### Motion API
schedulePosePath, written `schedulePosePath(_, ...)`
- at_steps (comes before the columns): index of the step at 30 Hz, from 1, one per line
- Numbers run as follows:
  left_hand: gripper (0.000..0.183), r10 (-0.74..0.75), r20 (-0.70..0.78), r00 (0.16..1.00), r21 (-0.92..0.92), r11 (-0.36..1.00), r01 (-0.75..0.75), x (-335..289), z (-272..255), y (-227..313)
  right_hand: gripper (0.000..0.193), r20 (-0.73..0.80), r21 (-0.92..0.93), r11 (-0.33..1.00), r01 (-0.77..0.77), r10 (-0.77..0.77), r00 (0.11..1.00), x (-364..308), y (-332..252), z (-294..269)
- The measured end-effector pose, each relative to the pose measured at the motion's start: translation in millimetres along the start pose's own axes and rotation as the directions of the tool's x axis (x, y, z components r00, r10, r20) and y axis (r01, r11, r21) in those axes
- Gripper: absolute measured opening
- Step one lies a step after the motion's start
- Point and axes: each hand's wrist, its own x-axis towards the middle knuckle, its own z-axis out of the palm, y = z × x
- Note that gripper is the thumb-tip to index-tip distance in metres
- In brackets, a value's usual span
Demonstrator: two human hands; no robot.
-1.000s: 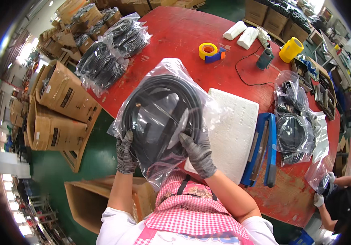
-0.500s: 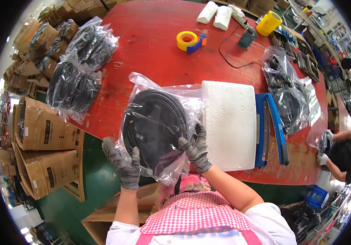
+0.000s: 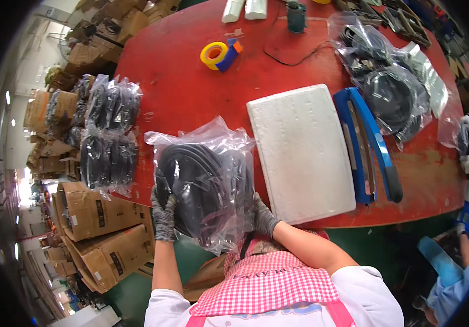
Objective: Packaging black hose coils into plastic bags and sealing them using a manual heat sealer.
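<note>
A clear plastic bag of coiled black cable (image 3: pixel 193 188) is held up in front of me at the near edge of the red table. My left hand (image 3: pixel 163 217), in a grey knit glove, grips the bag's left side, the thumb in front and the other fingers partly hidden. On the opposite side, my right hand (image 3: pixel 264 218), gloved the same way, is closed on the bag's lower right edge; its fingertips are mostly behind the plastic. Right of the bag lies a white foam slab (image 3: pixel 302 155), and beside it a blue long-armed bag sealer (image 3: pixel 368 147).
On the red table (image 3: pixel 191 82) are yellow tape with a blue dispenser (image 3: pixel 218 55), a dark green cup (image 3: pixel 296 17) and a thin black cord. Bagged coils (image 3: pixel 109 158) stack at the left edge, more (image 3: pixel 389 101) at right. Cardboard boxes (image 3: pixel 103 218) stand left; co-workers' hands show right.
My left hand has gone from loosely spread beside the bag to gripping its left side. The bag is turned more upright, showing more coil on its right. My view has swung toward the left.
</note>
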Motion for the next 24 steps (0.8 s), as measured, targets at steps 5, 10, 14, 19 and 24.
schedulePosePath(5, 0.085, 0.34, -0.002, 0.941, 0.788, 0.58, -0.208, -20, 2, 21, 0.046, 0.277, -0.133, 0.879, 0.459, -0.411, 0.868, 49, 8, 0)
schedulePosePath(10, 0.092, 0.317, 0.431, 0.845, 0.612, 0.586, -0.532, -28, 31, 68, 0.047, 0.2, 0.637, 0.749, 0.181, -0.387, 0.9, 74, 9, 45)
schedulePosePath(14, 0.089, 0.343, 0.443, 0.828, 0.625, 0.545, -0.56, 21, 19, 73, 0.049, 0.017, -0.02, 0.856, 0.516, -0.516, 0.857, 117, 2, 57)
schedulePosePath(19, 0.086, 0.402, 0.418, 0.815, 0.59, 0.562, -0.58, 126, 1, 76, 0.046, 0.43, 0.282, 0.922, 0.267, -0.37, 0.823, 206, -30, 77)
schedulePosePath(24, 0.071, 0.413, 0.336, 0.846, 0.555, 0.639, -0.533, 230, 1, 101, 0.056, 0.036, 0.044, 0.906, 0.42, -0.422, 0.906, 291, -75, 145)
